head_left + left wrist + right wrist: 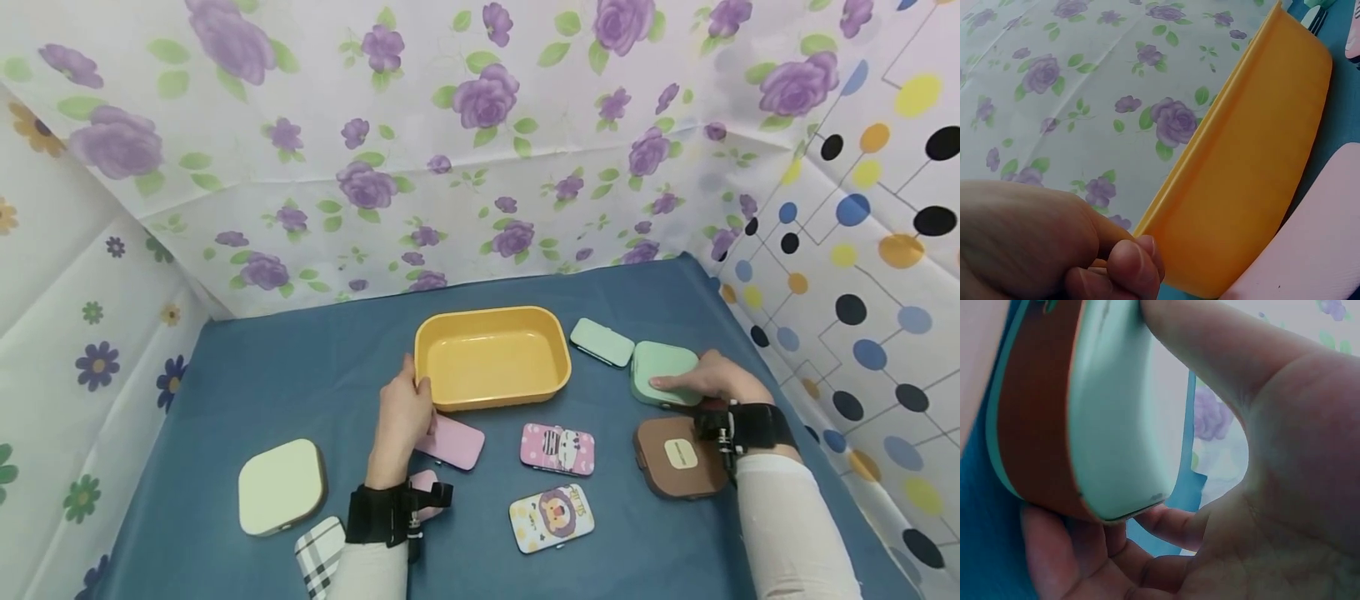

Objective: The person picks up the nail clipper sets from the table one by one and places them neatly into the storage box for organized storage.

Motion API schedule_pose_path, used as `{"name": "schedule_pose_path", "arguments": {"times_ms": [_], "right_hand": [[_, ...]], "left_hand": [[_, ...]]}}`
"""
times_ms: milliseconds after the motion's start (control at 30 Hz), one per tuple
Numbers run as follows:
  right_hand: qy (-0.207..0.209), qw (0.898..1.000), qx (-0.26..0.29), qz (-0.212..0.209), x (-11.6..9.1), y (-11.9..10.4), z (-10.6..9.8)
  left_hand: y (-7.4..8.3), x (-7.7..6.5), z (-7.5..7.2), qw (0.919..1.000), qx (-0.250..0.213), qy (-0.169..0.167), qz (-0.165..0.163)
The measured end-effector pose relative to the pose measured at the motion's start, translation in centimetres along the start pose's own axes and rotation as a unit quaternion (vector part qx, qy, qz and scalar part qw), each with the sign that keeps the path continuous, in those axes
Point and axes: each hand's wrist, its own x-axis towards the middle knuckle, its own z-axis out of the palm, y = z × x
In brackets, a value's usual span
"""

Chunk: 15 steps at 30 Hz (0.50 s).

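A yellow rectangular tray [491, 400] stands at the middle of the table. My left hand [402, 417] pinches its left edge between thumb and fingers; in the left wrist view the tray's side wall [1241, 150] rises beside the fingertips. At the right, my right hand [716, 379] grips a mint-green square case [660, 362], thumb on its top. The right wrist view shows that case [1122, 425] close up with a brown band around its side and several fingers curled at its lower edge. Directly below the left hand lies a plain pink case [457, 442].
A slim mint case [602, 342] lies between tray and square case. Nearer are a brown case [667, 475], a pink cartoon case [540, 446] and a lion case [528, 525]. At left lie a cream case [281, 487] and a plaid case [318, 550]. Patterned cloth walls surround the table.
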Motion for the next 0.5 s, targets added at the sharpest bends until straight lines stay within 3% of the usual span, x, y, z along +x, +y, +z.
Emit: {"name": "schedule_pose_path", "arguments": {"times_ms": [133, 500], "right_hand": [[0.003, 1.0, 0.008, 0.002, 0.22, 0.38, -0.15], [-0.012, 0.999, 0.025, -0.015, 0.23, 0.86, -0.22]], "left_hand": [[0.22, 0.08, 0.13, 0.9999, -0.004, -0.011, -0.01], [-0.2, -0.26, 0.17, 0.9993, -0.029, -0.004, -0.025]]}}
